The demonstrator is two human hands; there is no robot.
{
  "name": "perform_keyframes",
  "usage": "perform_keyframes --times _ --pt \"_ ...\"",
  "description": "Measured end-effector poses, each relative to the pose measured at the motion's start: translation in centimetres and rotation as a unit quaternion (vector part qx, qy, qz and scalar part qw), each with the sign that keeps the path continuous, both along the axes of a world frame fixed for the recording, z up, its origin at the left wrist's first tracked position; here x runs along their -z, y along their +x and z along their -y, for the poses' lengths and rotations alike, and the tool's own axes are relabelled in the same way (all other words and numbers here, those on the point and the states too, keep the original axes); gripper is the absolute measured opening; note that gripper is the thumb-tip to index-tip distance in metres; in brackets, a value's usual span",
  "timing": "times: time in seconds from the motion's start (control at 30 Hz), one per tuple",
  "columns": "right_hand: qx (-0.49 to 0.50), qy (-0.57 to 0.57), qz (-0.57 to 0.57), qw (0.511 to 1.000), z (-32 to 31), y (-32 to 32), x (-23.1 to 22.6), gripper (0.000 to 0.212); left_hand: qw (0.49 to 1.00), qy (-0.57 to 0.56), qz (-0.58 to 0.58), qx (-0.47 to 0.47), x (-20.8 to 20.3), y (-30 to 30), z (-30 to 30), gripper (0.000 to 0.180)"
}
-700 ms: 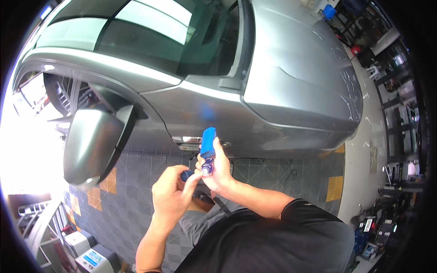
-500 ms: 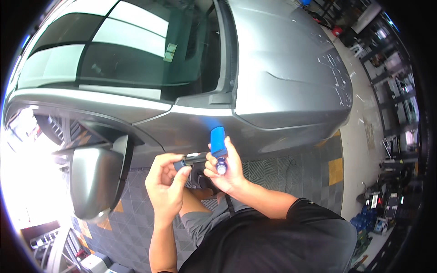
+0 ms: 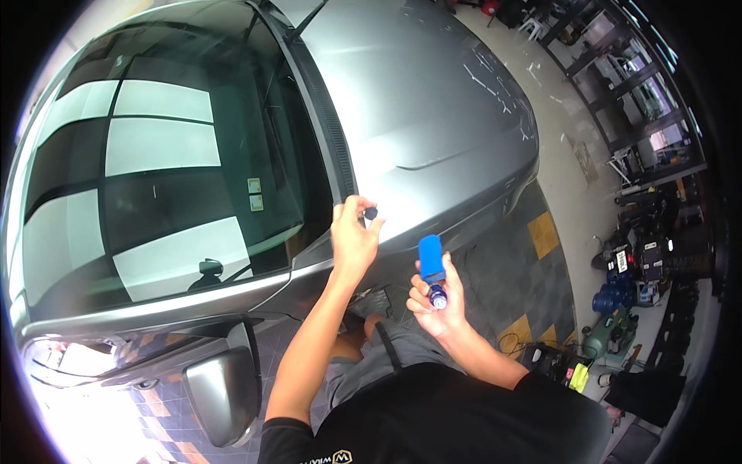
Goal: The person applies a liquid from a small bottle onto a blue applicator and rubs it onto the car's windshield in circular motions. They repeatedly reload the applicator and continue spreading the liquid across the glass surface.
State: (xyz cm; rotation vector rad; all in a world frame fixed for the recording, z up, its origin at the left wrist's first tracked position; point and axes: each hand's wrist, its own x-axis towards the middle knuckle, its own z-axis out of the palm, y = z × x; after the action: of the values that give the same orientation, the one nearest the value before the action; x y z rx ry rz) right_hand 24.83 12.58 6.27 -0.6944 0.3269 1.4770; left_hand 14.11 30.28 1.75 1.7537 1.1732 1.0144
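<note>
My left hand (image 3: 354, 246) reaches over the edge of the grey car's hood (image 3: 433, 100), beside the base of the windshield (image 3: 185, 178). Between its thumb and fingers is a small dark round cap (image 3: 371, 213). Nearer my body, above the car's side edge, my right hand (image 3: 450, 315) is closed around a small dark-blue bottle (image 3: 438, 296) with a pale, uncapped-looking top. The same hand also grips a bright blue block (image 3: 430, 259), which sticks up beyond the fingers. Part of the bottle is hidden by the fingers.
The side mirror (image 3: 220, 394) juts out at lower left. A wiper arm (image 3: 308, 21) stands near the top. Tiled floor (image 3: 495, 255) runs beside the car. To the right are a green tank-like machine (image 3: 610, 336), blue water bottles (image 3: 614, 294) and dark shelving (image 3: 634, 100).
My left hand has moved forward and right, carrying the cap over the hood edge. My right hand has shifted right with the block and bottle. The view has turned towards the hood.
</note>
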Motion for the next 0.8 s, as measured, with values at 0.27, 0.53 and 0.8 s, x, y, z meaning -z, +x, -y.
perform_keyframes --times 0.27,0.53,0.8 --pt "0.123 -0.024 -0.015 0.992 6.2 4.3 -1.3 0.060 0.992 0.062 -0.093 0.065 3.5 5.3 -5.2 0.053" --pt "0.119 0.008 -0.058 0.991 4.0 9.2 -0.7 0.057 0.978 0.050 -0.187 0.079 -1.5 3.5 -2.8 0.080" --pt "-0.066 0.136 -0.078 0.985 -5.4 5.3 -5.9 0.056 0.979 0.074 -0.068 0.175 -16.0 -2.0 10.5 0.080"
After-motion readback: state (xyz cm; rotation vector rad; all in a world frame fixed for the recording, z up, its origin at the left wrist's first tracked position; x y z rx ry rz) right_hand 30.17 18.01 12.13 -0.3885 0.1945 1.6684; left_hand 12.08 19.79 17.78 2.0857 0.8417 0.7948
